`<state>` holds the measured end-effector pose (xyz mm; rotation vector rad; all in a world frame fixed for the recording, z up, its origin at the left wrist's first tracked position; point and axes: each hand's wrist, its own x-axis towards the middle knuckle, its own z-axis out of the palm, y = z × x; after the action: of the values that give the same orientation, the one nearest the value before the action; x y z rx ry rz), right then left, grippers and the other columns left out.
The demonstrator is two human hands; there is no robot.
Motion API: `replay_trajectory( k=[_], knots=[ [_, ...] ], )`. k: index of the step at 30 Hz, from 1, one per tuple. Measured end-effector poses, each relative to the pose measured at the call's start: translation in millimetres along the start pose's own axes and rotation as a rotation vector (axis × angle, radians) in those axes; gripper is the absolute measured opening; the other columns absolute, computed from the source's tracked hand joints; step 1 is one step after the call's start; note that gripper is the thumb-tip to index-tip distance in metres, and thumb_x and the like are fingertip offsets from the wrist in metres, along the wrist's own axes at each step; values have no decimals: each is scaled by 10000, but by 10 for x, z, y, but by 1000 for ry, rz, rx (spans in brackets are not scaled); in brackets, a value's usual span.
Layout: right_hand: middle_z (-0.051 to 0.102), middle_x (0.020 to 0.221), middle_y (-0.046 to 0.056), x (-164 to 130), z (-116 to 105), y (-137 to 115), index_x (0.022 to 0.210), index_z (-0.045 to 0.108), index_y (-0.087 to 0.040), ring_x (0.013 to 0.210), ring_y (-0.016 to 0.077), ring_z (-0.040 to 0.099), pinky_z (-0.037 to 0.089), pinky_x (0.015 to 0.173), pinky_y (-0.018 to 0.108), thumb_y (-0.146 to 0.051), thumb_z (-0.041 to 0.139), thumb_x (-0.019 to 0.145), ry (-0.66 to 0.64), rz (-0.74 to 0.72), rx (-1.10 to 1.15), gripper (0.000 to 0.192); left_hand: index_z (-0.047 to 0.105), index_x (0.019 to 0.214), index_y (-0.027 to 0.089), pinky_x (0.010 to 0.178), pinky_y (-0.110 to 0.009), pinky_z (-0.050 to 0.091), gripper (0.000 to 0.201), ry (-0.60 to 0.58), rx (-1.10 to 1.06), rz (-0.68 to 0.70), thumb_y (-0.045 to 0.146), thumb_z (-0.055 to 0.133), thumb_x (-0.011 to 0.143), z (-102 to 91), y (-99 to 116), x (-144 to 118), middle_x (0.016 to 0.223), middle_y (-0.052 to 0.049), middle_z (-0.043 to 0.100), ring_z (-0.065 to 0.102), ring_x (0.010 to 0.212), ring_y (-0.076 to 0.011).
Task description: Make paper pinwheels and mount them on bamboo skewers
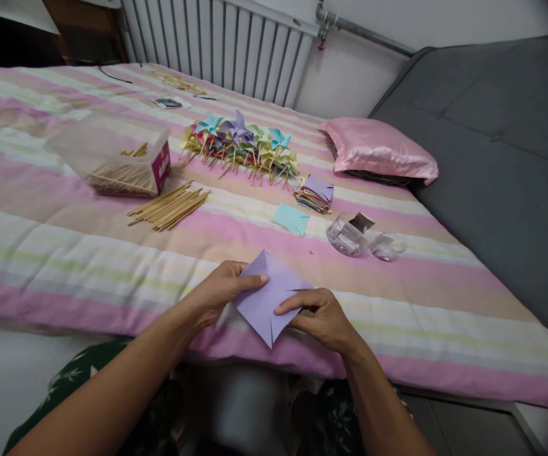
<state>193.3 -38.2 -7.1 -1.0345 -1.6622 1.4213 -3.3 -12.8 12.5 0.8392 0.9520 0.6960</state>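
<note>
Both my hands hold a square of purple paper over the near edge of the bed, with slits cut in from its corners. My left hand pinches its left side, thumb on top and fingers hidden underneath. On the right side, my right hand grips the sheet between fingers and thumb. Beyond the paper lie a light blue paper square and a stack of slit coloured squares. A tiny bit, too small to name, rests on the cover in front of them.
Finished paper pinwheels on sticks lie in a heap farther back. Left of them are a clear plastic box with sticks inside and a loose pile of sticks. Clear plastic containers and a pink pillow sit to the right.
</note>
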Motion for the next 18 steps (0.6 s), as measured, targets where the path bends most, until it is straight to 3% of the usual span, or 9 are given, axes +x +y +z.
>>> replay_trajectory(
  k=[6, 12, 18],
  knots=[
    [714, 690, 22, 35, 16, 29, 724, 733, -228, 634, 154, 642, 505, 594, 251, -288, 728, 655, 70, 1, -59, 91, 676, 726, 107, 546, -228, 395, 253, 18, 19, 11, 341, 707, 633, -32, -12, -13, 663, -61, 683, 579, 549, -134],
    [679, 638, 24, 85, 38, 63, 654, 692, -186, 596, 139, 594, 465, 566, 245, -367, 689, 694, 183, 9, -129, 185, 676, 693, 125, 552, -221, 394, 260, -1, 22, 3, 376, 702, 631, -56, -20, -23, 638, -36, 670, 569, 552, -125],
    [658, 619, 17, 97, 51, 91, 637, 656, -168, 576, 126, 580, 461, 561, 237, -371, 670, 710, 176, 69, -103, 216, 699, 699, 142, 563, -222, 405, 265, -44, 12, -24, 398, 701, 631, -30, -31, -13, 679, -50, 692, 575, 563, -127]
  ],
)
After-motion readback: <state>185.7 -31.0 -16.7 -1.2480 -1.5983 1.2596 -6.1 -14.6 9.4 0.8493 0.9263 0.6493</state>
